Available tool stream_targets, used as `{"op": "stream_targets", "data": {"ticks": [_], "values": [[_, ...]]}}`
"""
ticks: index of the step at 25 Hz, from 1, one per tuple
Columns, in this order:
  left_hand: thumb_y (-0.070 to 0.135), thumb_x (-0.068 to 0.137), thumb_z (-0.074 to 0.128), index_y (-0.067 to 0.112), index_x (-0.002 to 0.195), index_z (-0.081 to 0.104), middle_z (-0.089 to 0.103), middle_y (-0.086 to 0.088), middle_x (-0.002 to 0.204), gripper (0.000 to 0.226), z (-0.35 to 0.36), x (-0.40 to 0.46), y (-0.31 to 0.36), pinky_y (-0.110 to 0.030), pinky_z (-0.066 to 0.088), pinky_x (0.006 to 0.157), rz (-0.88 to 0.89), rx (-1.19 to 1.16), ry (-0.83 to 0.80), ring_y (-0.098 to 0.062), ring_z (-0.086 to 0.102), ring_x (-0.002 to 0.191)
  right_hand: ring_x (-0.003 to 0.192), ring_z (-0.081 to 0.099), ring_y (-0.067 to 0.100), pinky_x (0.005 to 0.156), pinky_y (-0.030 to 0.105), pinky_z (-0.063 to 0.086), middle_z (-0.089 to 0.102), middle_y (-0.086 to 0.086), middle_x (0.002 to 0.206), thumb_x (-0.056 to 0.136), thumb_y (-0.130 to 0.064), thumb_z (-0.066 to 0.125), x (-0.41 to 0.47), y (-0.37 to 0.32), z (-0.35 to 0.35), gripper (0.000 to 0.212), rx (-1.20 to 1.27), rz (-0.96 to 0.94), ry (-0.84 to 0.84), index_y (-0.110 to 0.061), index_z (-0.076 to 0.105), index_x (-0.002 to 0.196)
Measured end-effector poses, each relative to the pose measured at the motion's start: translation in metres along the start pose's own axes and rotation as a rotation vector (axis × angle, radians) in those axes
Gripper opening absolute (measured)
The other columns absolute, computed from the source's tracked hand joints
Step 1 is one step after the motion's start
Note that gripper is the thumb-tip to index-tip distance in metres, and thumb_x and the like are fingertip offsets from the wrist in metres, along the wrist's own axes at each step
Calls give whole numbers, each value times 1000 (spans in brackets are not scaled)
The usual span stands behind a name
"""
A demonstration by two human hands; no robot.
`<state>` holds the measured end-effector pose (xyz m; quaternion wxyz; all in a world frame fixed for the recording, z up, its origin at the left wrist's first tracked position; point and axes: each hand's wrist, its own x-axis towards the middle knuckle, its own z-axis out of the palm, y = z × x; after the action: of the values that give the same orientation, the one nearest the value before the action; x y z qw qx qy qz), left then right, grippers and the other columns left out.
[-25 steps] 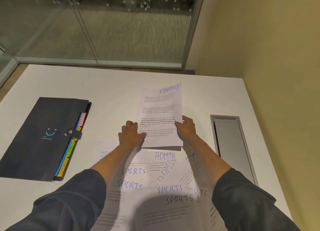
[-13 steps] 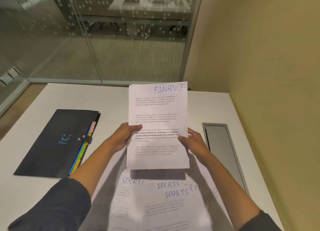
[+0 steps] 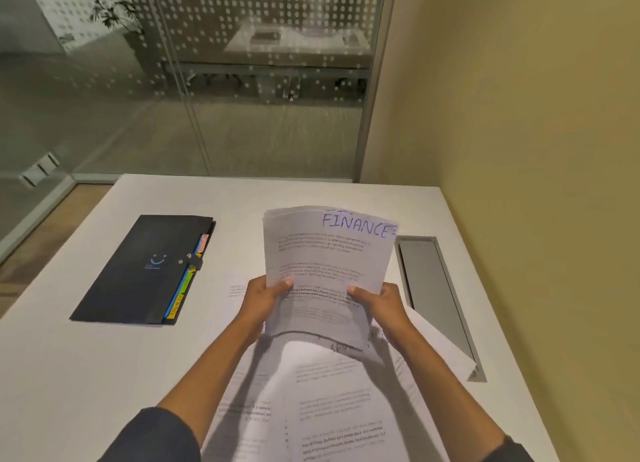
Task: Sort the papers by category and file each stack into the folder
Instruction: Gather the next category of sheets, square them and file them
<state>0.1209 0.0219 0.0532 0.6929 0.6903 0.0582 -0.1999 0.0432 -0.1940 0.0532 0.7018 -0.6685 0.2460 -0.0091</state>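
Both hands hold one stack of papers (image 3: 325, 271) up above the white counter (image 3: 69, 357). The top sheet of this stack has the word FINANCE written by hand in blue at its upper right corner, and printed paragraphs below. The left hand (image 3: 261, 300) grips the stack at its left edge, with the thumb lying on the front of the top sheet and the other fingers behind, so this grip is clamped on the stack. The right hand (image 3: 379, 304) does the same at the right edge, thumb on the front and fingers behind, also clamped on the stack. The stack stands almost upright and leans a little away from the person; its lower edge bends and hangs free.

Taking this stack as the landmark: under it and nearer to the person, many loose papers (image 3: 329, 409) lie spread on the counter, some overlapping. One sheet reaches out to the right of the stack and partly covers the grey cable hatch (image 3: 427, 281) set in the counter. To the left of the stack, well apart from it, the dark folder (image 3: 138, 271) lies flat and closed, with coloured tabs (image 3: 185, 285) showing along its right edge. Behind the stack, beyond the counter's far edge, stands a glass wall (image 3: 207, 81).
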Motion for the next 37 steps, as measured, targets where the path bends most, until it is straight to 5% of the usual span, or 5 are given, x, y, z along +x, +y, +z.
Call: {"op": "stream_targets", "data": {"ticks": [16,20,28,37], "values": [[15,87,68,22,96,70,74,4,95,12,-5,-49,-6,-28,53,72,82,25,-32,-11,70,83,83,73,14,70,26,57,76,-3,95,83,-12,76,-51,1,3,17,-46,-186,40,-21,72,96],[15,88,68,23,97,70,74,2,99,13,-3,-52,4,-32,55,80,149,30,-45,-14,70,88,83,73,13,71,25,59,76,-1,94,81,-14,79,-56,-10,0,20,-10,-217,71,-14,73,100],[19,89,66,27,94,71,75,10,86,10,-2,-61,7,-20,52,66,205,46,-62,-1,70,74,72,71,6,61,17,53,76,-4,85,82,-13,78,-60,-16,-2,14,-32,-277,48,-15,75,95],[17,89,66,27,100,70,75,6,98,16,-6,-63,-5,-25,55,75,208,77,-62,-6,70,84,82,73,15,68,24,57,77,0,92,83,-13,77,-57,-7,-5,19,-84,-268,39,-12,75,103]]}}
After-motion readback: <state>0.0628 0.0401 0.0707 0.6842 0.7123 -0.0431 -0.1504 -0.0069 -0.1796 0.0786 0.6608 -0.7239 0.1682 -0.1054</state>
